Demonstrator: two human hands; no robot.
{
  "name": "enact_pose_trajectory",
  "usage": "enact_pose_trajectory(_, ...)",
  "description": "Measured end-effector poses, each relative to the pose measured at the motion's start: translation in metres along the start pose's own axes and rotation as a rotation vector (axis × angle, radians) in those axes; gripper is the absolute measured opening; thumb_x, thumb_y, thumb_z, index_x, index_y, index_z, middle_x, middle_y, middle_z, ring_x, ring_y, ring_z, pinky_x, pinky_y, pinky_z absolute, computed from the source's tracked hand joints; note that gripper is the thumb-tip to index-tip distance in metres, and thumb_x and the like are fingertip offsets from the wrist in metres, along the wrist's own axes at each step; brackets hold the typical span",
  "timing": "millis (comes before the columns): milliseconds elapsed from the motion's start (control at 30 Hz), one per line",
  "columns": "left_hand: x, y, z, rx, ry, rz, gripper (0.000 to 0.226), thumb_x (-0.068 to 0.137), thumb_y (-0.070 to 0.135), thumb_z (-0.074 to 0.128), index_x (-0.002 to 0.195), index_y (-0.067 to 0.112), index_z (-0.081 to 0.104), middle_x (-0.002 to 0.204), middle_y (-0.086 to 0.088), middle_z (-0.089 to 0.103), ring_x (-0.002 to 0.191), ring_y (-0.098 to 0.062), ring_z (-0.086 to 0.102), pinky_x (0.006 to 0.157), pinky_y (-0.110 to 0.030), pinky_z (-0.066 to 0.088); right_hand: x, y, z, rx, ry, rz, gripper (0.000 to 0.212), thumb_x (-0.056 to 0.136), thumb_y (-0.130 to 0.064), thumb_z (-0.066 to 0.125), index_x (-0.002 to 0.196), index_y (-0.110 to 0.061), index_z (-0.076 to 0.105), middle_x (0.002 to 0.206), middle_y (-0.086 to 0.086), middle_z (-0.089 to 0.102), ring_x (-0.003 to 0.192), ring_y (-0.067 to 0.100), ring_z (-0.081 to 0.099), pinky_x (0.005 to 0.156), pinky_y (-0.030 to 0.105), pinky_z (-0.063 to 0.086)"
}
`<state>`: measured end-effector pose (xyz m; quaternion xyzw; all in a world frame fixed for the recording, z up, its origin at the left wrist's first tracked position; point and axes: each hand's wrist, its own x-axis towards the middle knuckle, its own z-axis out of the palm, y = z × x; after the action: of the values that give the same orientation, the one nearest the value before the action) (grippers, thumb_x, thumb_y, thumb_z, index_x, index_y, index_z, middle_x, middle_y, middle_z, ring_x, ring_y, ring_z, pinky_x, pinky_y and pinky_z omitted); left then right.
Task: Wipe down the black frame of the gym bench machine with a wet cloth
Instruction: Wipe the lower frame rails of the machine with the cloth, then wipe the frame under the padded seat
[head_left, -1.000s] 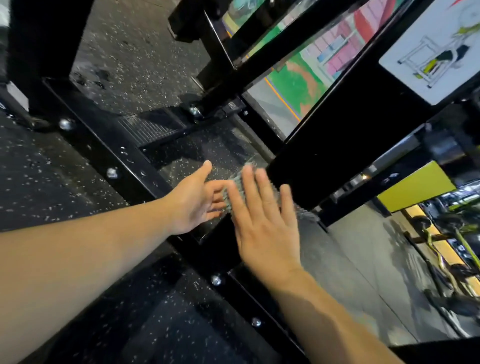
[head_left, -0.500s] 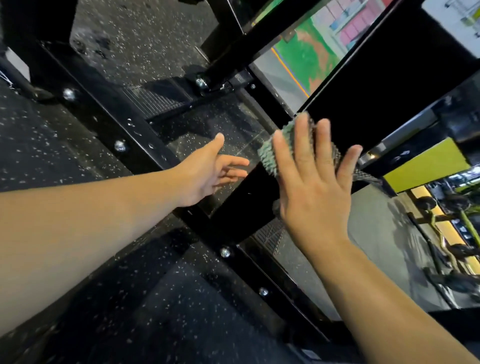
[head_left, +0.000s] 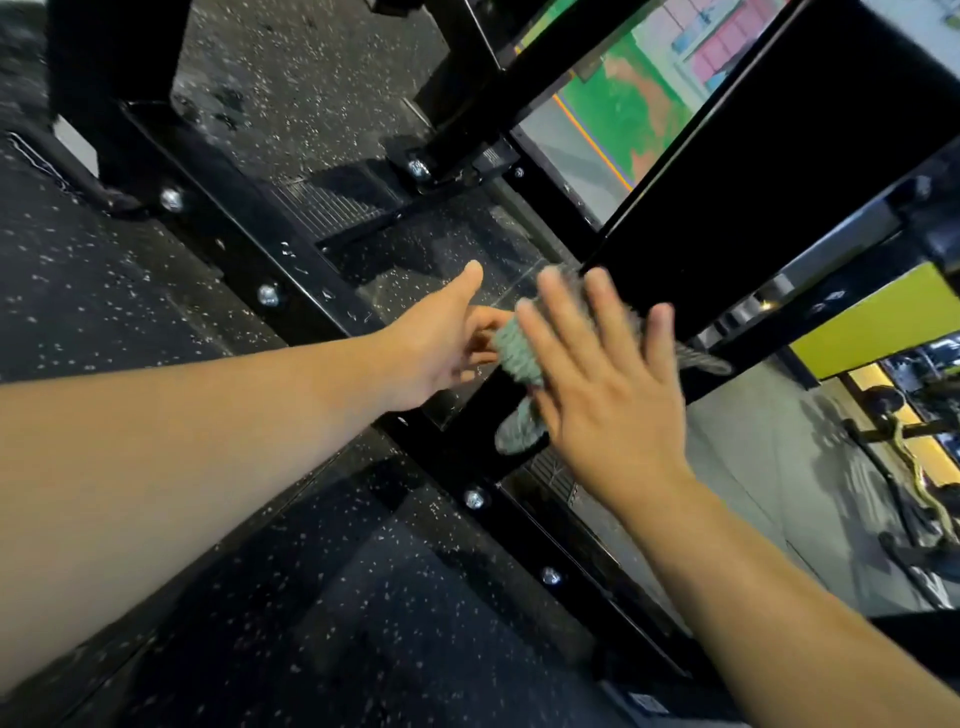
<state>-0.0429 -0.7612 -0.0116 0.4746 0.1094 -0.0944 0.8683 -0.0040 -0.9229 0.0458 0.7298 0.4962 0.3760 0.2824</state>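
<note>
A: Where is the wet cloth (head_left: 517, 358) at this moment?

B: Pinned flat under the right hand (head_left: 608, 395) against the black upright (head_left: 753, 171) of the frame, low down where the upright meets the bolted base rail (head_left: 311, 280). The fingers (head_left: 558, 312) are straight and spread, pressing, not curled round it. Part of the cloth sticks out on the left of the palm.

A: And the left hand (head_left: 441, 343)?

B: Relaxed, fingers loose, holding nothing, just beside the cloth's left edge.

A: How should the wipe go, in your view?

B: I would keep the palm flat with even pressure and run long strokes along the upright, then fold the loose edge under so it does not drag. The bolt heads (head_left: 267, 295) on the rail probably need a separate pass.

A: The room?

B: Dark speckled rubber floor (head_left: 130, 291) near and left, a colourful panel (head_left: 623, 98) far behind the frame, yellow trim (head_left: 883, 317) and other gym equipment at the right.
</note>
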Motion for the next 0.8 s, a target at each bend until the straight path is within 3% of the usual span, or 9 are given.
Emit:
enact_pose_trajectory(100,-0.002,0.004,0.002,-0.009,0.025,0.002,0.072,0.094,0.063,0.006,0.102,0.023,0.065,0.114,0.001,0.063,0.113,-0.016,0.052,0.104,-0.037,0.031,0.016,0.016,-0.01,0.041,0.154,0.187,0.065,0.087,-0.019,0.055,0.148,-0.021,0.035,0.156,0.004,0.024,0.143,0.032,0.011,0.114,0.048,-0.014)
enact_pose_trajectory(167,-0.003,0.006,0.004,-0.038,-0.005,0.03,0.074,0.094,0.063,0.006,0.103,0.019,0.065,0.114,-0.001,0.064,0.111,-0.015,0.054,0.107,-0.039,0.031,0.014,0.002,-0.002,0.052,0.153,0.19,0.067,0.085,-0.013,0.054,0.148,-0.023,0.034,0.156,0.005,0.024,0.146,0.033,0.003,0.114,0.048,-0.014)
enact_pose_trajectory(267,-0.005,0.009,0.006,-0.046,-0.018,0.061,0.077,0.095,0.061,0.005,0.112,0.016,0.065,0.106,-0.001,0.067,0.099,-0.016,0.058,0.1,-0.034,0.038,-0.012,-0.03,0.024,0.035,-0.041,-0.093,0.065,0.083,-0.02,0.038,0.147,-0.022,0.036,0.157,0.0,0.017,0.147,0.027,-0.011,0.115,0.047,-0.017)
enact_pose_trajectory(333,-0.008,0.008,0.003,0.004,-0.001,0.054,0.077,0.095,0.061,0.003,0.125,0.017,0.059,0.126,-0.003,0.06,0.117,-0.017,0.053,0.107,-0.038,0.033,-0.027,-0.036,0.032,0.008,-0.152,-0.28,0.063,0.083,-0.019,0.028,0.144,-0.018,0.044,0.155,0.002,0.023,0.147,0.028,0.004,0.117,0.044,-0.015)
enact_pose_trajectory(400,-0.011,0.008,0.002,0.057,-0.005,0.063,0.076,0.095,0.059,0.002,0.13,0.018,0.056,0.134,-0.003,0.055,0.129,-0.016,0.043,0.115,-0.044,0.019,-0.027,-0.026,0.025,0.037,-0.166,-0.329,0.063,0.082,-0.016,0.026,0.14,-0.018,0.05,0.152,0.003,0.033,0.142,0.023,0.018,0.118,0.041,-0.014)
enact_pose_trajectory(500,-0.017,0.022,0.012,0.024,-0.007,0.14,0.071,0.098,0.055,0.005,0.124,0.017,0.059,0.123,0.002,0.061,0.118,-0.01,0.05,0.11,-0.038,0.025,-0.002,0.018,-0.003,0.02,0.004,-0.147,0.059,0.083,-0.016,0.044,0.141,-0.021,0.047,0.153,0.0,0.032,0.142,0.022,0.02,0.117,0.041,-0.012)
enact_pose_trajectory(600,-0.025,0.058,0.029,0.006,0.01,0.243,0.067,0.098,0.054,0.004,0.125,0.02,0.056,0.119,-0.003,0.059,0.109,-0.014,0.049,0.097,-0.033,0.03,0.039,0.076,-0.042,-0.038,0.222,0.096,0.06,0.085,-0.018,0.058,0.143,-0.02,0.043,0.154,0.006,0.028,0.143,0.032,0.02,0.115,0.052,-0.006)
enact_pose_trajectory(700,-0.031,0.083,0.036,-0.042,0.04,0.303,0.067,0.098,0.056,0.005,0.13,0.021,0.051,0.122,0.0,0.057,0.118,-0.016,0.047,0.106,-0.035,0.028,0.064,0.097,-0.06,-0.03,0.273,0.277,0.057,0.088,-0.022,0.056,0.144,-0.017,0.043,0.153,0.017,0.03,0.139,0.046,0.024,0.11,0.062,0.004)
enact_pose_trajectory(800,-0.034,0.085,0.04,-0.096,0.005,0.321,0.07,0.096,0.059,0.005,0.127,0.02,0.055,0.132,-0.004,0.057,0.125,-0.02,0.049,0.11,-0.038,0.029,0.053,0.062,-0.042,-0.011,0.2,0.245,0.067,0.084,-0.035,0.058,0.145,-0.015,0.041,0.154,0.018,0.028,0.142,0.038,0.019,0.113,0.057,-0.005)
